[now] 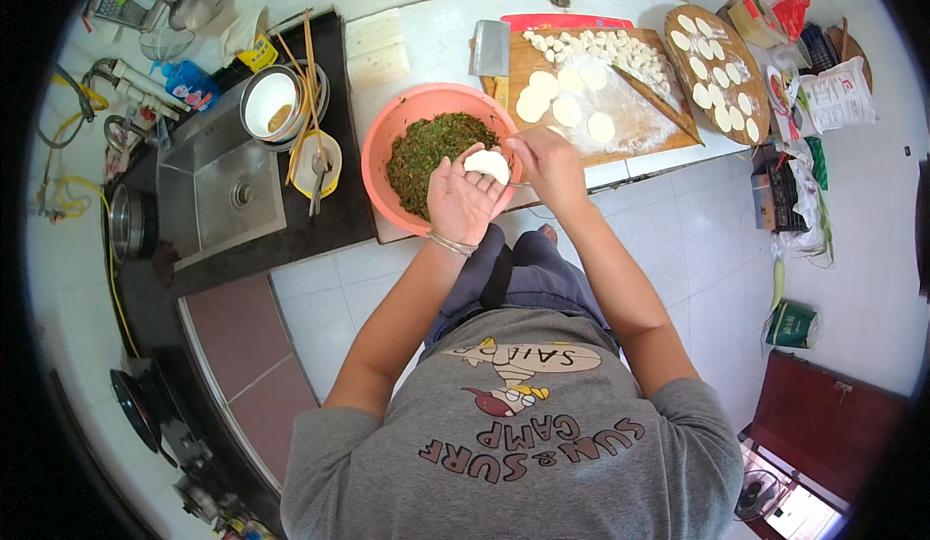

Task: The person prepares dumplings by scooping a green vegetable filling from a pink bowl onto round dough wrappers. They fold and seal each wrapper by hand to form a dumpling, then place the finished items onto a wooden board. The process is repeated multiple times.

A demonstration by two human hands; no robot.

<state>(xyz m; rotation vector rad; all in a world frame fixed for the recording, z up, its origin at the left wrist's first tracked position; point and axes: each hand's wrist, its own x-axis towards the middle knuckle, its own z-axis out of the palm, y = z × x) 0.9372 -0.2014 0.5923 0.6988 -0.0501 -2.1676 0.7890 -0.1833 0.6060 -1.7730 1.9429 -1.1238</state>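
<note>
open gap between pink bowl (387, 143) and sink (218, 186), cutting board (630, 123) crowded

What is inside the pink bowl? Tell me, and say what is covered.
The pink bowl holds chopped green filling. The left hand, holding a round dough wrapper, and the right hand cover the bowl's near right part, so the filling there and the bottom are hidden.
</note>
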